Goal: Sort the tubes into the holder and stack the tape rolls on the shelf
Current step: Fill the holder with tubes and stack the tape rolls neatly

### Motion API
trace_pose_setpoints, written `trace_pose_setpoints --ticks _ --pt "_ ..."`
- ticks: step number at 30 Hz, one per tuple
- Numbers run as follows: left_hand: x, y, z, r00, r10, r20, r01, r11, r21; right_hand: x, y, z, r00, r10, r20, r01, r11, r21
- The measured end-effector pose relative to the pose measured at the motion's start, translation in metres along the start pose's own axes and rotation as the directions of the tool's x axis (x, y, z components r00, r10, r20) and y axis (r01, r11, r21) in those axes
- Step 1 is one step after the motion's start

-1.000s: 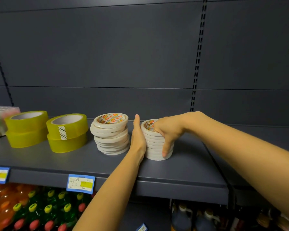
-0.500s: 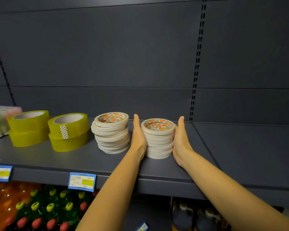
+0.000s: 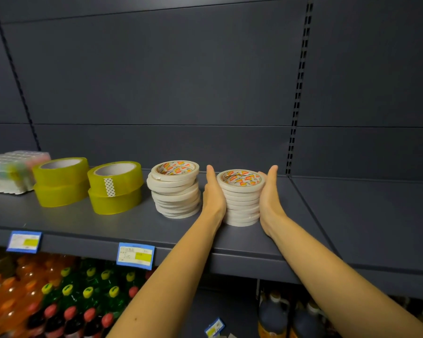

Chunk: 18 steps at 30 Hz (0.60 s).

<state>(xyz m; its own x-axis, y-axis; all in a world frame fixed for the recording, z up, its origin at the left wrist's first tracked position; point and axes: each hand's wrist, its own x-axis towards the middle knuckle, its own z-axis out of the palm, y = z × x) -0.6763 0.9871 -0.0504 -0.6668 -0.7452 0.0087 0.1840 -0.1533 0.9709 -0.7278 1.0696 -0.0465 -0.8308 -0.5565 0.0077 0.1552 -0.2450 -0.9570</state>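
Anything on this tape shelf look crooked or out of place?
Yes. The left white tape stack is uneven: its rolls sit offset from one another, with jagged sides. The right white tape stack, between the left hand and right hand, looks straight. Nothing looks spilled or damaged.

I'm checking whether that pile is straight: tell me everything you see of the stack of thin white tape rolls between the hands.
The stack of thin white tape rolls stands upright on the grey shelf, right of a messier white stack. Its off-white rolls lie flat, edges nearly flush. The top roll shows an orange-and-yellow printed label inside its ring. The left hand and right hand press flat against opposite sides, fingers straight.
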Motion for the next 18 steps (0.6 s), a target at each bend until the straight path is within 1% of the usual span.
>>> trace_pose_setpoints --ticks 1,2,3,4,5,6,7,9,10,11,12,13,14,15,16,18 --pt "-0.003 0.001 0.000 1.000 0.013 -0.008 -0.013 1.000 0.028 -0.001 0.000 0.000 1.000 -0.023 -0.017 0.023 1.000 -0.015" --pt "-0.007 0.003 0.000 0.999 0.032 -0.026 -0.030 0.998 0.061 -0.003 0.001 0.000 0.994 -0.084 -0.068 0.081 0.996 -0.049" --pt "-0.012 0.004 -0.001 0.997 0.055 -0.051 -0.049 0.993 0.108 -0.005 0.000 -0.001 0.970 -0.196 -0.144 0.182 0.978 -0.106" --pt "-0.018 0.007 -0.003 0.995 0.081 -0.065 -0.069 0.984 0.164 -0.009 -0.003 -0.004 0.910 -0.353 -0.217 0.317 0.930 -0.184" --pt "-0.025 0.010 -0.007 0.994 0.102 -0.049 -0.090 0.973 0.213 -0.013 -0.007 -0.005 0.819 -0.516 -0.250 0.456 0.850 -0.263" --pt "-0.035 0.013 -0.013 0.992 0.125 0.004 -0.122 0.959 0.255 -0.018 -0.013 -0.005 0.734 -0.639 -0.232 0.570 0.764 -0.302" --pt "-0.047 0.017 -0.022 0.985 0.156 0.072 -0.170 0.938 0.301 -0.024 -0.019 -0.004 0.691 -0.704 -0.163 0.647 0.703 -0.294" --pt "-0.072 0.022 -0.043 0.947 0.268 0.177 -0.317 0.869 0.381 -0.033 -0.034 0.006 0.671 -0.737 0.080 0.730 0.638 -0.243" --pt "-0.084 0.024 -0.056 0.914 0.361 0.183 -0.404 0.833 0.378 -0.038 -0.041 0.016 0.665 -0.709 0.236 0.746 0.619 -0.244" --pt "-0.096 0.029 -0.069 0.870 0.465 0.161 -0.492 0.804 0.335 -0.043 -0.048 0.026 0.659 -0.642 0.392 0.750 0.598 -0.283" --pt "-0.104 0.034 -0.082 0.821 0.557 0.123 -0.568 0.775 0.279 -0.046 -0.053 0.039 0.653 -0.544 0.527 0.751 0.554 -0.359" --pt "-0.107 0.041 -0.095 0.780 0.622 0.074 -0.620 0.751 0.225 -0.048 -0.057 0.052 0.649 -0.431 0.627 0.755 0.470 -0.458" --pt "-0.106 0.049 -0.106 0.754 0.656 0.026 -0.649 0.738 0.186 -0.049 -0.059 0.065 0.644 -0.318 0.696 0.762 0.352 -0.544" --pt "-0.100 0.056 -0.117 0.751 0.660 -0.020 -0.649 0.743 0.162 -0.048 -0.059 0.078 0.654 -0.208 0.727 0.756 0.224 -0.616" --pt "-0.090 0.061 -0.127 0.767 0.639 -0.061 -0.626 0.765 0.152 -0.048 -0.058 0.091 0.672 -0.110 0.732 0.741 0.092 -0.666" --pt "-0.068 0.068 -0.141 0.828 0.550 -0.113 -0.526 0.830 0.183 -0.045 -0.055 0.114 0.711 0.028 0.703 0.693 -0.195 -0.694"
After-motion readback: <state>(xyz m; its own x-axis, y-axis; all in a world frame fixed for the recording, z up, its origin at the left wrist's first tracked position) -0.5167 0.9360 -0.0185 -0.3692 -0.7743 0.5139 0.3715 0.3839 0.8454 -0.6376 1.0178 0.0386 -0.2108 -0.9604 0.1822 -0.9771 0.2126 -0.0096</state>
